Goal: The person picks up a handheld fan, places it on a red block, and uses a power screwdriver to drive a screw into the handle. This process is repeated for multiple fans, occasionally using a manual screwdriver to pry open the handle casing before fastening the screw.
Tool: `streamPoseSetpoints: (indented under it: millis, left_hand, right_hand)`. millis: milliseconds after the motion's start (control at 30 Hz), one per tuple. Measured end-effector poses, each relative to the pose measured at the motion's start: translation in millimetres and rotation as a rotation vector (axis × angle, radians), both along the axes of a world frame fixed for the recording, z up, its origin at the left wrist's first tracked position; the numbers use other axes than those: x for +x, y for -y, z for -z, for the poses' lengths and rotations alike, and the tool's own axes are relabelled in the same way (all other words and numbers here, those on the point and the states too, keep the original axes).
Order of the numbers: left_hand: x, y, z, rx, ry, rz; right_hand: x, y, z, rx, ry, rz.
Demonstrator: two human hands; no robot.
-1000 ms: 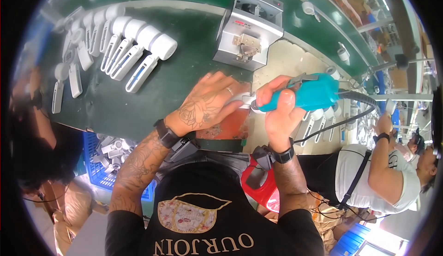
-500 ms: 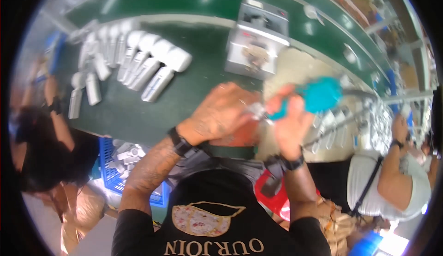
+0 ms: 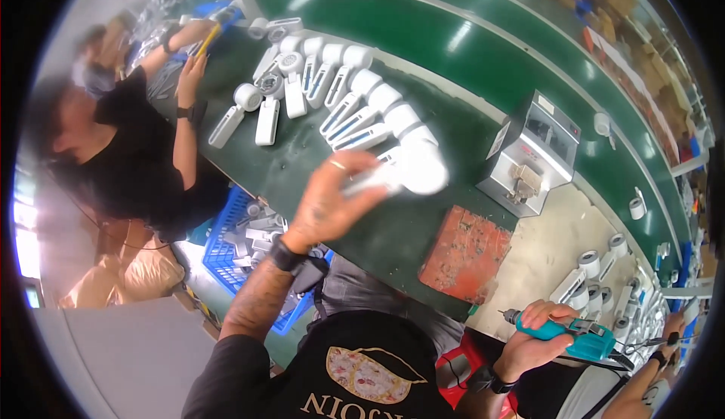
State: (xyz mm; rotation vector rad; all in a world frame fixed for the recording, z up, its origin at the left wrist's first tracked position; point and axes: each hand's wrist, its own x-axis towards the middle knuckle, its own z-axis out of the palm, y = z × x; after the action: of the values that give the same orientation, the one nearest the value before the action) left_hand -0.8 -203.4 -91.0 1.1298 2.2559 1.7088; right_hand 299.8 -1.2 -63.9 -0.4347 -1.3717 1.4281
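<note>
My left hand (image 3: 332, 196) is closed around the handle of a white handheld device (image 3: 423, 168) with a round head. It hangs over the green bench, at the near end of a row of similar white devices (image 3: 349, 126), and it is blurred. Whether it touches the bench or its neighbour I cannot tell. At the lower right, my right hand (image 3: 540, 340) grips a teal electric screwdriver (image 3: 589, 339), its bit pointing left, with a cable behind it. The screwdriver is clear of the devices.
A worn red pad (image 3: 467, 257) lies on the bench before a grey metal machine (image 3: 532, 155). Below the bench edge stands a blue crate (image 3: 219, 241) of white parts. Co-workers sit at left and lower right. More white devices (image 3: 585, 283) stand at right.
My hands were together at the screwdriver's tip; now they are apart. The left hand has carried the white device to the row, and the right has drawn the screwdriver back toward the lower right.
</note>
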Motion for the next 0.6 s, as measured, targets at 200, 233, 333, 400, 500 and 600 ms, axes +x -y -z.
streamPoseSetpoints:
  millis: [200,233,333,400,500,600]
  left_hand:
    - [-54.4,55.4,-1.6,-0.024,0.059,-0.332]
    - [-59.8,59.7,-3.9,-0.016,0.086,-0.369]
    - [-87.2,77.9,5.3,-0.044,-0.002,-0.474]
    - [-109.7,87.5,5.6,-0.043,-0.049,-0.507]
    - [-161.5,104.4,9.2,-0.116,-0.190,-0.591]
    - [-215.6,124.9,5.2,-0.126,-0.190,-0.676]
  right_hand:
    - [-13.2,5.0,4.3,-0.033,0.030,-0.064]
    - [-17.6,8.0,3.0,-0.031,0.043,-0.068]
    - [-26.7,12.2,7.4,-0.002,0.054,-0.105]
    - [-28.7,13.5,6.8,-0.003,0.064,-0.107]
    - [-28.4,16.4,1.9,-0.024,0.077,-0.103]
    - [-24.9,15.2,2.8,-0.052,0.073,-0.084]
